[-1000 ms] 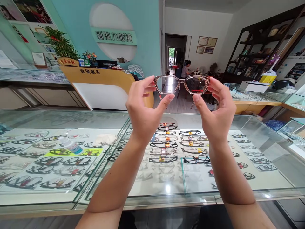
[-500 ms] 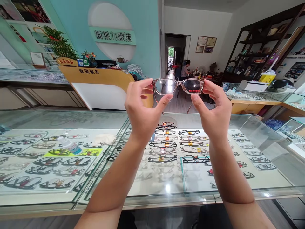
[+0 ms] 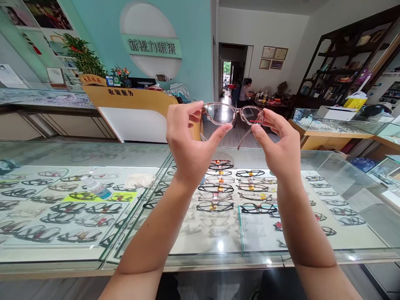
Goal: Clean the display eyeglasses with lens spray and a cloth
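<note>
A pair of eyeglasses with a clear pinkish frame is held up above the glass counter, lenses upright and turned at an angle. My left hand pinches the left end of the frame between thumb and fingers. At the other end, my right hand grips the rim near the hinge the same way. One temple arm hangs down between my hands. Red lettering shows on the right lens. Below lie rows of eyeglasses inside the display case.
The glass display counter spans the front. On its left stretch are a small bottle with blue liquid and a crumpled white cloth. Behind stand a cash desk and, far back, a seated person. Another glass case is at right.
The eyeglasses have turned, so the right lens looks narrower and the temple arms have swung left. My right hand has come slightly closer to my left. The view has shifted a little.
</note>
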{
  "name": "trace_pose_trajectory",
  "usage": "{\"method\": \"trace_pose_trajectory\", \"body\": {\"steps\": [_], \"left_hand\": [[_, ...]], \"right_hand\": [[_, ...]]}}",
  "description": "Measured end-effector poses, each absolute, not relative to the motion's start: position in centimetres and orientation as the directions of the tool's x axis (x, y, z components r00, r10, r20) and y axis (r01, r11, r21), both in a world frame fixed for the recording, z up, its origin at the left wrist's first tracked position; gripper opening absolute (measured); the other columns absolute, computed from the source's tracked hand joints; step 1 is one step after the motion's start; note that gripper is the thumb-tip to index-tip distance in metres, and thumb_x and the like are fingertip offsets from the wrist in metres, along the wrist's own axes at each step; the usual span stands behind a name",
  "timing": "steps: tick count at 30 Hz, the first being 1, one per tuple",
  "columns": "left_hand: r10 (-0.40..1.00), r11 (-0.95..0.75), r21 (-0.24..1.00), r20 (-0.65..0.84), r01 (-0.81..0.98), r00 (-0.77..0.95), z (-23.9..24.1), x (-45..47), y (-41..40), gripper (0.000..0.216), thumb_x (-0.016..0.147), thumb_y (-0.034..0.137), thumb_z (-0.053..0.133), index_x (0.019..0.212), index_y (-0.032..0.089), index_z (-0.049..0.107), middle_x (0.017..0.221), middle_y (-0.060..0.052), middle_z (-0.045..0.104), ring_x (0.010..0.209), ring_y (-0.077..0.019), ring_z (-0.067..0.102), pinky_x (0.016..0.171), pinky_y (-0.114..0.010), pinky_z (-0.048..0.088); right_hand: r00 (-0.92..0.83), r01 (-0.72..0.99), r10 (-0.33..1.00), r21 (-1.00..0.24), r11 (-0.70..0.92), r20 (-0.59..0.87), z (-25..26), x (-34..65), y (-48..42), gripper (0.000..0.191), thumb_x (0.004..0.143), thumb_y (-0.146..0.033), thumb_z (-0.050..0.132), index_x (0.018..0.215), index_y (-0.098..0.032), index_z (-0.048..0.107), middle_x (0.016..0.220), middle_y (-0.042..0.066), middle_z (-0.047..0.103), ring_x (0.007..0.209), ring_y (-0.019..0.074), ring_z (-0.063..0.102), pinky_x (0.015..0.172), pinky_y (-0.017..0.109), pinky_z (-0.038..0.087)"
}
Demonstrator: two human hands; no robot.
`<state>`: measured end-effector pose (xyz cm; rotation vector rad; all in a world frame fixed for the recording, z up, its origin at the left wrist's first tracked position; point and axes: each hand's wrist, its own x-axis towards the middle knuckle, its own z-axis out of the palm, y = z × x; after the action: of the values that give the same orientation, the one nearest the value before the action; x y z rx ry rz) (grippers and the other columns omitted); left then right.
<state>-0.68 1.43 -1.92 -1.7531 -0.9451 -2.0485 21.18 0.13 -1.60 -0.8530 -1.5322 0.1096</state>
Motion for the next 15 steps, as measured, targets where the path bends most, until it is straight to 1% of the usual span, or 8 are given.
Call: {"method": "trace_pose_trajectory", "body": {"steps": [5, 8, 12, 13, 15], "left_hand": [[0.192, -0.753, 0.260, 0.966, 0.605, -0.176, -1.88, -1.08, 1.58, 0.065, 0.085, 0.062, 0.091, 0.136, 0.032, 0.064, 0.126, -0.009, 0.065, 0.124, -0.0325, 0.063, 0.099, -0.048, 0.056], [0.132, -0.735, 0.204, 0.979, 0.646, -0.158, -1.64, -1.09, 1.52, 0.062, 0.086, 0.060, 0.091, 0.135, 0.032, 0.065, 0.122, -0.009, 0.067, 0.118, -0.0304, 0.064, 0.096, -0.047, 0.057], [-0.017, -0.744, 0.071, 0.992, 0.664, -0.125, -1.31, -1.00, 1.51, 0.057, 0.087, 0.056, 0.092, 0.131, 0.027, 0.069, 0.115, -0.007, 0.069, 0.104, -0.0255, 0.066, 0.087, -0.043, 0.058], [-0.032, -0.755, 0.055, 0.992, 0.653, -0.120, -1.30, -1.02, 1.52, 0.057, 0.087, 0.055, 0.092, 0.131, 0.027, 0.069, 0.115, -0.007, 0.069, 0.104, -0.0254, 0.066, 0.087, -0.042, 0.058], [0.002, -0.774, 0.076, 0.993, 0.628, -0.117, -1.35, -1.12, 1.57, 0.058, 0.088, 0.056, 0.091, 0.133, 0.028, 0.069, 0.118, -0.008, 0.068, 0.109, -0.0271, 0.066, 0.091, -0.044, 0.058]], "right_hand": [[0.074, 0.369, 0.616, -0.596, 0.714, 0.784, -1.65, 20.99, 0.45, 0.048, 0.096, -0.049, 0.080, 0.139, -0.030, 0.075, 0.140, 0.009, 0.080, 0.131, 0.0303, 0.075, 0.122, 0.060, 0.057], [0.083, 0.366, 0.615, -0.598, 0.713, 0.784, -1.65, 20.87, 0.52, 0.047, 0.095, -0.048, 0.080, 0.138, -0.029, 0.076, 0.139, 0.009, 0.081, 0.130, 0.0295, 0.076, 0.121, 0.058, 0.058], [0.085, 0.368, 0.610, -0.593, 0.716, 0.788, -1.67, 20.80, 0.54, 0.046, 0.095, -0.047, 0.080, 0.137, -0.028, 0.076, 0.138, 0.009, 0.081, 0.128, 0.0287, 0.077, 0.119, 0.057, 0.059], [0.084, 0.369, 0.611, -0.594, 0.715, 0.787, -1.70, 20.80, 0.55, 0.046, 0.095, -0.048, 0.080, 0.137, -0.028, 0.076, 0.138, 0.009, 0.081, 0.128, 0.0288, 0.076, 0.119, 0.057, 0.059], [0.083, 0.375, 0.612, -0.594, 0.712, 0.787, -1.75, 20.81, 0.58, 0.047, 0.095, -0.048, 0.080, 0.137, -0.028, 0.075, 0.138, 0.010, 0.081, 0.128, 0.0291, 0.076, 0.119, 0.057, 0.059]]}}
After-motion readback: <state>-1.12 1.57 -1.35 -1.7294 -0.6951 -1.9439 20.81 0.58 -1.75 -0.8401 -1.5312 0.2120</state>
